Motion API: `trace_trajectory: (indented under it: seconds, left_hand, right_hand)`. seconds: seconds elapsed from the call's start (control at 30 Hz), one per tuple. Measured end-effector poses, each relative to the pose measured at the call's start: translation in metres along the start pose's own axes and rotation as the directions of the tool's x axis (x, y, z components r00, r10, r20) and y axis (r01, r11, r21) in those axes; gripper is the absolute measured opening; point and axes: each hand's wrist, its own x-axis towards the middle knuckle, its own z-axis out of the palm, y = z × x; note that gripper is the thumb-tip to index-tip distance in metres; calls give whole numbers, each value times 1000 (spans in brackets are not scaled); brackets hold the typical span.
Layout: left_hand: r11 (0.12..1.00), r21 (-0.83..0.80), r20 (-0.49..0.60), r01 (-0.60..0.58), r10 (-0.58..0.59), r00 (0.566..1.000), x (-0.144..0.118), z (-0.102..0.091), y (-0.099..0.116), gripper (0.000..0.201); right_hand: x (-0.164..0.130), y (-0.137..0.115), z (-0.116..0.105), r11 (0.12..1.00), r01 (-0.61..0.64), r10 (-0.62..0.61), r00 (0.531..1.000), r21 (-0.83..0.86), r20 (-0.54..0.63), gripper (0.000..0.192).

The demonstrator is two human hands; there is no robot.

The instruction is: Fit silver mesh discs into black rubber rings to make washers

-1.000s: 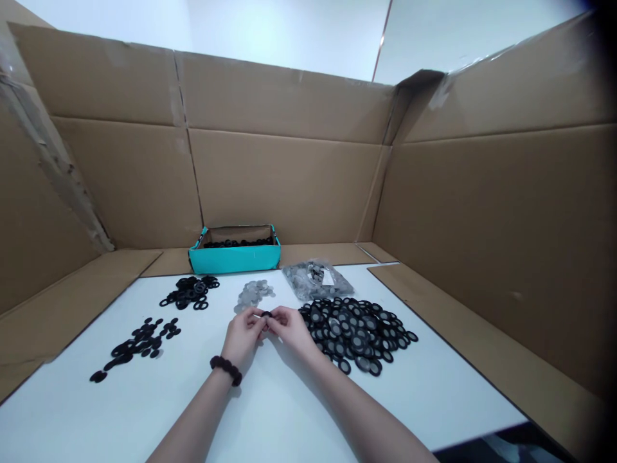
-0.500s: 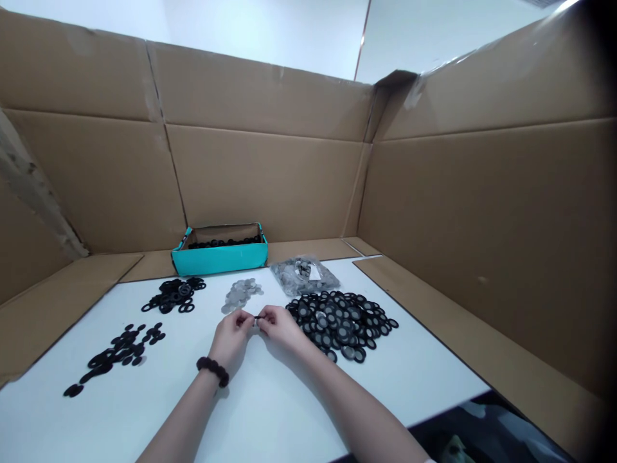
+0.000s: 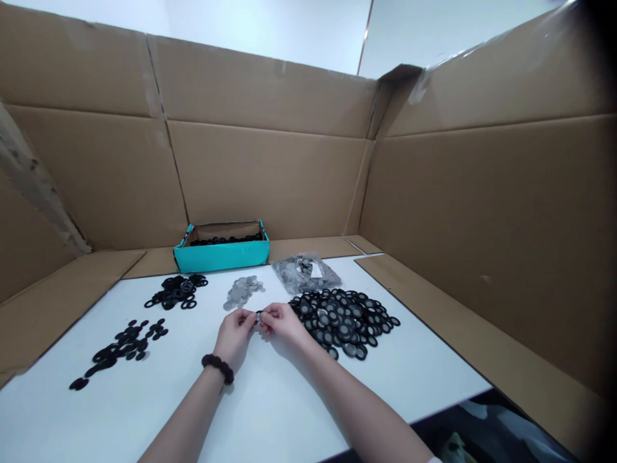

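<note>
No brand, label or writing legible anywhere; only a pale slip inside the clear bag [image 3: 305,272], too small to read.

Small dark ring [image 3: 260,316] pinched between both hands just above the white tabletop [image 3: 289,399], in front of the loose grey discs [image 3: 242,290]. Left hand [image 3: 234,334] closed on its left edge, fingertips pressed together in a pinching grip; dark bead bracelet [image 3: 218,368] around that wrist. Right hand [image 3: 283,323] meeting it from the other side, thumb and forefinger closed on the same ring. Whether a disc sits inside the ring: cannot tell.

Just right of the right hand, a wide heap of black rings with grey centres [image 3: 343,321]. Behind that heap, the clear bag holding more grey pieces. Farther left, a pile of open black rings [image 3: 176,290], and nearer the left edge a scatter of flat black ovals [image 3: 120,349]. At the back, a teal box [image 3: 220,254] with black pieces inside, resting on a cardboard flap.

Tall brown cardboard walls [image 3: 270,173] on three sides of the tabletop, creased and taped at the seams. Above them, plain white room wall [image 3: 270,29]. At the lower right, beyond the tabletop edge, a patch of patterned fabric [image 3: 482,431].
</note>
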Motion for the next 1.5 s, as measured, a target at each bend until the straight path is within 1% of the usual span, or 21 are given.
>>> trace_trajectory:
  seconds: [0.07, 0.1, 0.17, 0.23, 0.37, 0.43, 0.57, 0.67, 0.77, 0.83, 0.97, 1.1, 1.17, 1.27, 1.37, 1.43, 1.5]
  left_hand:
    - [998, -60, -4, 36, -36, 999, 0, 1, 0, 32]
    - [997, -73, -10, 36, -37, 999, 1, 1, 0, 32]
    - [998, -57, -38, -6, 4, 999, 1, 1, 1, 30]
    - [998, -23, -52, -53, 52, 997, 0, 1, 3, 30]
    - [996, 19, -34, -87, 88, 996, -3, 1, 7, 35]
    - [996, 41, -35, -85, 86, 996, -4, 1, 9, 33]
    - [998, 52, -46, -47, 50, 998, -3, -1, 8, 31]
    - [998, 48, -19, -28, 29, 999, -1, -2, 6, 32]
    - [998, 52, 29, -33, 31, 999, -1, -2, 4, 31]
    - [996, 70, 28, -47, 46, 999, -1, -1, 3, 27]
    - [993, 102, 30, -59, 56, 998, -2, 0, 3, 20]
    - [992, 121, 30, -41, 37, 999, 0, -4, 10, 18]
    - [996, 85, 49, -9, 5, 999, 1, -7, 15, 20]
    - [999, 19, 127, 35, -37, 991, 1, -10, 20, 25]
    - [994, -54, 197, 98, -85, 977, -1, -11, 19, 29]
    - [985, -109, 206, 136, -112, 972, -2, -9, 16, 30]
    - [974, -160, 153, 160, -136, 979, -2, -6, 14, 31]
  right_hand:
    - [0, 2, 1, 998, -17, 15, 999, 66, 28, 24]
    - [0, 3, 2, 996, -30, 26, 999, 89, 41, 25]
    - [1, 2, 1, 991, -50, 45, 998, 125, 48, 24]
    - [1, 0, 1, 986, -71, 67, 997, 152, 30, 22]
    - [1, -2, 1, 974, -121, 121, 993, 191, 12, 21]
    - [1, -1, 1, 972, -125, 122, 992, 199, 26, 22]
    - [1, 3, 1, 974, -99, 87, 994, 206, 69, 30]
    - [2, 5, -1, 978, -85, 69, 994, 190, 87, 36]
    - [2, 5, -1, 985, -84, 70, 993, 151, 95, 37]
    - [2, 5, -1, 992, -79, 69, 992, 95, 104, 37]
    - [2, 8, 0, 999, 8, -2, 992, -47, 124, 32]
    - [2, 7, -4, 994, 63, -47, 983, -89, 175, 27]
    - [1, 2, -6, 993, 74, -58, 983, -87, 173, 25]
    - [0, -4, -9, 993, 82, -70, 988, -85, 137, 22]
    - [0, -5, -8, 997, 64, -59, 993, -41, 106, 21]
    - [0, -4, -6, 999, 32, -33, 996, 10, 87, 22]
    - [-1, -3, -2, 997, -19, 14, 998, 79, 67, 23]
